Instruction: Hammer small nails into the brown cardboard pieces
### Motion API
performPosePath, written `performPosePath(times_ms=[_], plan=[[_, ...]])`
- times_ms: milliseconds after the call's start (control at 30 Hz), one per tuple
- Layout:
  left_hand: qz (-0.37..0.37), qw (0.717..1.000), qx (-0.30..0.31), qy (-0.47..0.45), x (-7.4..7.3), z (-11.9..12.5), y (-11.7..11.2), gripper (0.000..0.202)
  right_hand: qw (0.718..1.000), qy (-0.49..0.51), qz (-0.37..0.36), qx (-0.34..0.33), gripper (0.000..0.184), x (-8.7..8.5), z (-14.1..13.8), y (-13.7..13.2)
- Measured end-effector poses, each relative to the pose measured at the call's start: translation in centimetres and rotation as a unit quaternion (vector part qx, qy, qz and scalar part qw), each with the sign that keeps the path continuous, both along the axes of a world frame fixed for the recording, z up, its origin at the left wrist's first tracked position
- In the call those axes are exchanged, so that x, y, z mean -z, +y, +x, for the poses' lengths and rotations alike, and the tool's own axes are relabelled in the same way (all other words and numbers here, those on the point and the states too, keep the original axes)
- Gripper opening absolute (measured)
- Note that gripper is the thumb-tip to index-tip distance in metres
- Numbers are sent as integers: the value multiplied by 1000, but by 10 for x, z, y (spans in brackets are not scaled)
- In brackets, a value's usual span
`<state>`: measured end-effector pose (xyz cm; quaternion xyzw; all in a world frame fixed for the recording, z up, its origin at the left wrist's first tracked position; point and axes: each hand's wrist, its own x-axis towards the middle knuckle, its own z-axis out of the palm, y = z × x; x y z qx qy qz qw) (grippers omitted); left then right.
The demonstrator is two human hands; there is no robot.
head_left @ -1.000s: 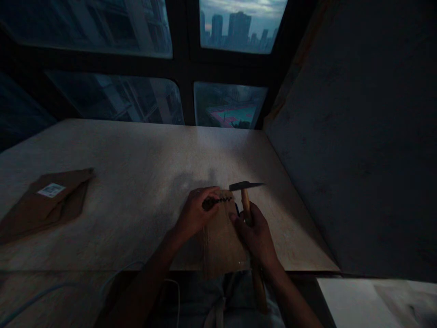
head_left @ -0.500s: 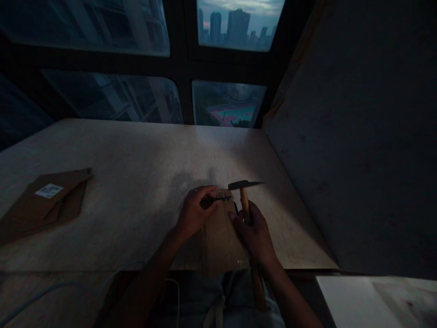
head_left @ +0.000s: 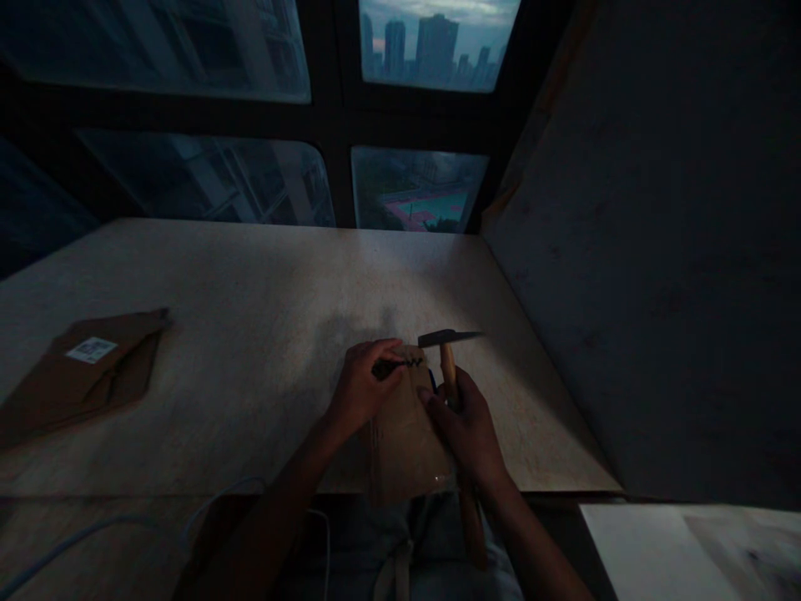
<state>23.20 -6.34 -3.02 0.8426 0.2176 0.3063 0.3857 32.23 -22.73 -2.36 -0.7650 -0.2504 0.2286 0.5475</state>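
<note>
My right hand [head_left: 468,430] is wrapped round the wooden handle of a small hammer [head_left: 446,344], whose dark metal head points right above the table [head_left: 250,334]. My left hand [head_left: 361,388] pinches a dark, twisted screw-like tool [head_left: 400,365] at the top edge of a brown cardboard piece [head_left: 404,434]. The cardboard lies at the table's near edge, between both hands. The scene is dim.
A folded brown cardboard packet with a white label [head_left: 81,371] lies at the table's left. A large upright board [head_left: 657,250] walls the right side. Windows [head_left: 413,188] stand behind the table. A pale cable [head_left: 125,526] runs below the near edge; a light sheet [head_left: 688,555] sits lower right.
The dark twisted tool looks shorter past my left fingers than before. Both hands and the hammer stay almost in place; the view shifted only slightly.
</note>
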Motion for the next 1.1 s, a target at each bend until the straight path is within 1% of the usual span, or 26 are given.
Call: performPosePath(times_ms=[133, 233, 433, 567, 733, 833, 967, 1100], plan=[[-4, 1000, -22, 4, 3, 2, -1, 35, 1000, 7, 5, 0, 32, 0, 0, 0], [-2, 1000, -24, 8, 3, 2, 0, 36, 1000, 9, 2, 3, 33, -2, -1, 0], [-9, 1000, 13, 4, 1, -1, 1, 44, 1000, 6, 0, 1, 34, -4, -2, 0], [-12, 999, 34, 6, 0, -1, 0, 42, 1000, -10, 1, -1, 31, -2, -2, -1], [-37, 999, 25, -8, 2, 2, 1, 38, 1000, -2, 4, 0, 30, -2, -2, -1], [-46, 999, 7, -12, 3, 3, 1, 38, 1000, 1, 9, -2, 29, -4, -2, 0], [-40, 999, -12, -4, 0, 4, -1, 39, 1000, -9, 0, -2, 31, -4, -2, 0], [-27, 1000, 8, 5, -3, 4, -1, 45, 1000, -6, -4, 0, 33, -1, -1, 0]])
